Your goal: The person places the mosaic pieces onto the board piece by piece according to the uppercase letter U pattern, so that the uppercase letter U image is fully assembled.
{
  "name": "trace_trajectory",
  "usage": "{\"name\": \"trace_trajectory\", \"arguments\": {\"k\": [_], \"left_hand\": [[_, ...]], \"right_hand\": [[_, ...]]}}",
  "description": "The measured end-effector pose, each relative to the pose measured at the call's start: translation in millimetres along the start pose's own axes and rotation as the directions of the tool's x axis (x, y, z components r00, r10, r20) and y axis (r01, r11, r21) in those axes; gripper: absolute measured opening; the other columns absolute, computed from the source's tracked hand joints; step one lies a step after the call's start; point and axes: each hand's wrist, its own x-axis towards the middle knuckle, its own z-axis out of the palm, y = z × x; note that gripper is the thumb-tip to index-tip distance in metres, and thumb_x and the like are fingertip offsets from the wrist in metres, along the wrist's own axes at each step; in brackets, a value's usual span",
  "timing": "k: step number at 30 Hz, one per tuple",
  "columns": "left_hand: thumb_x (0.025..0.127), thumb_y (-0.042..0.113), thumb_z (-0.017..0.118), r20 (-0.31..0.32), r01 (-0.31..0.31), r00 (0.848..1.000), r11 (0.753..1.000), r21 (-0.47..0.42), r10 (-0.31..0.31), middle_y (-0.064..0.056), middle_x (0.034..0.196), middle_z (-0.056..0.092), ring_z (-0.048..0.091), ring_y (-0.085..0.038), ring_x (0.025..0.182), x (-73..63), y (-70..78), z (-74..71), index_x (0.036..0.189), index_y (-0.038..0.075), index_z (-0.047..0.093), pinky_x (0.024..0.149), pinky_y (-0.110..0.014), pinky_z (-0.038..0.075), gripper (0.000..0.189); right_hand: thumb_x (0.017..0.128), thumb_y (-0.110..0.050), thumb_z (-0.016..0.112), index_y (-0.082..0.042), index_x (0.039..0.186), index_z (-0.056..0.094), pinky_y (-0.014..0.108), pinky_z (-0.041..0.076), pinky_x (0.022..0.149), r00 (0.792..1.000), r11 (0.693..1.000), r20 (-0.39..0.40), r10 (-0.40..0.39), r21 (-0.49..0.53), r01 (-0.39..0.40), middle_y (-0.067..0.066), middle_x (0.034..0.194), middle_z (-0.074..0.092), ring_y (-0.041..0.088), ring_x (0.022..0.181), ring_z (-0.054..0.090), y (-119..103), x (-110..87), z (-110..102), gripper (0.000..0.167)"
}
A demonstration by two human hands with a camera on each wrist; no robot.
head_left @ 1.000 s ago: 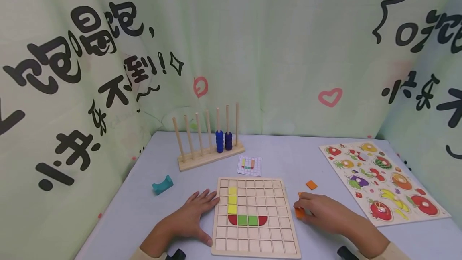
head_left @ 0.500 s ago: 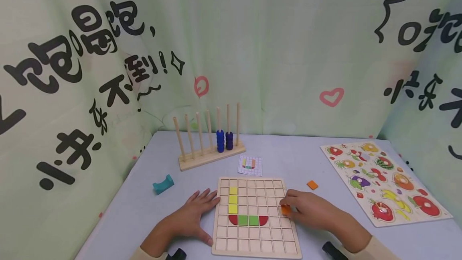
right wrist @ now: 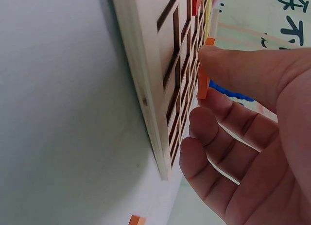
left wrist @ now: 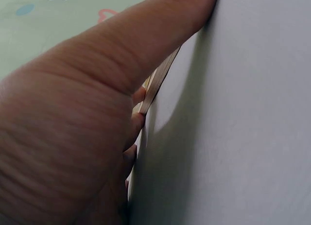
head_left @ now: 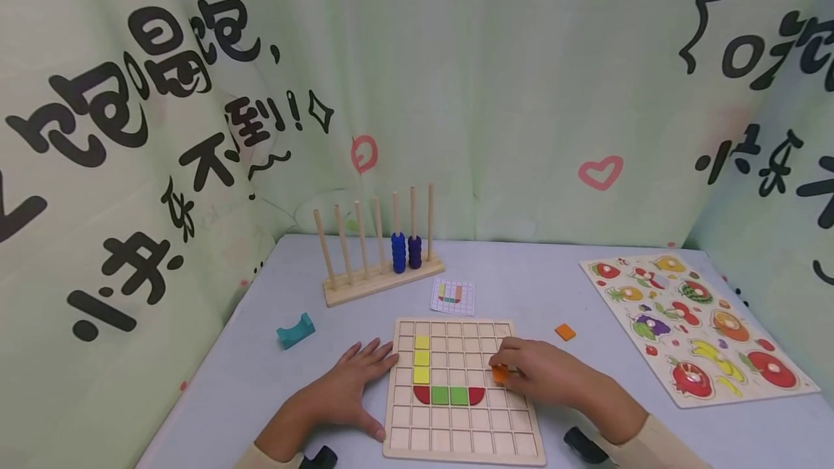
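Observation:
My right hand pinches an orange square tile between thumb and fingers, over the right part of the wooden grid board. In the right wrist view the thumb covers the middle of that orange tile. On the board's left edge rests my left hand, its fingers spread along the side. Yellow square tiles form a column in the grid. Below them runs a row with two green squares between red rounded tiles. Another orange tile lies right of the board.
Behind the board lies a small pattern card with a coloured figure on a grid. A peg stand with blue and purple beads stands at the back. To the left sits a teal curved block; a fruit puzzle board lies at the right.
My right hand has moved left from the table beside the board to over its right columns, carrying orange from there. The left hand has stayed at the board's left edge.

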Motion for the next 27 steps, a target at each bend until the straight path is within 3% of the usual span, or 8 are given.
{"name": "trace_trajectory", "arguments": {"k": [10,17,27], "left_hand": [[0.054,0.083,0.069,-0.005,0.002,1.000,1.000,-0.001,-0.002,0.003,0.160,0.021,0.008,-0.024,0.148,3.0,0.6,0.3,0.154,0.022,0.033,0.116,-0.054,0.004,0.122],[0.054,0.081,0.071,0.014,0.035,0.999,0.999,-0.021,-0.035,0.004,0.160,0.021,0.007,-0.024,0.148,1.7,2.3,0.1,0.153,0.022,0.033,0.116,-0.052,0.002,0.121],[0.053,0.080,0.072,-0.001,0.028,1.000,0.999,-0.035,-0.028,0.005,0.160,0.022,0.007,-0.023,0.148,2.2,0.9,0.8,0.153,0.023,0.034,0.116,-0.052,0.002,0.121]], "right_hand": [[0.090,-0.019,0.070,-0.019,0.110,0.071,0.027,0.049,0.075,0.999,1.000,0.033,-0.019,0.004,0.019,-0.018,0.098,0.053,0.004,0.084,0.050,-7.5,9.6,1.9,0.021],[0.091,-0.020,0.070,-0.017,0.112,0.070,0.026,0.049,0.076,0.996,0.996,0.025,-0.086,-0.002,0.086,-0.014,0.099,0.055,0.003,0.084,0.050,-7.2,16.3,8.0,0.021],[0.091,-0.019,0.068,-0.016,0.111,0.071,0.026,0.050,0.078,0.998,0.998,0.033,-0.046,0.037,0.045,-0.015,0.099,0.057,0.004,0.085,0.052,-12.8,25.0,11.2,0.020]]}}
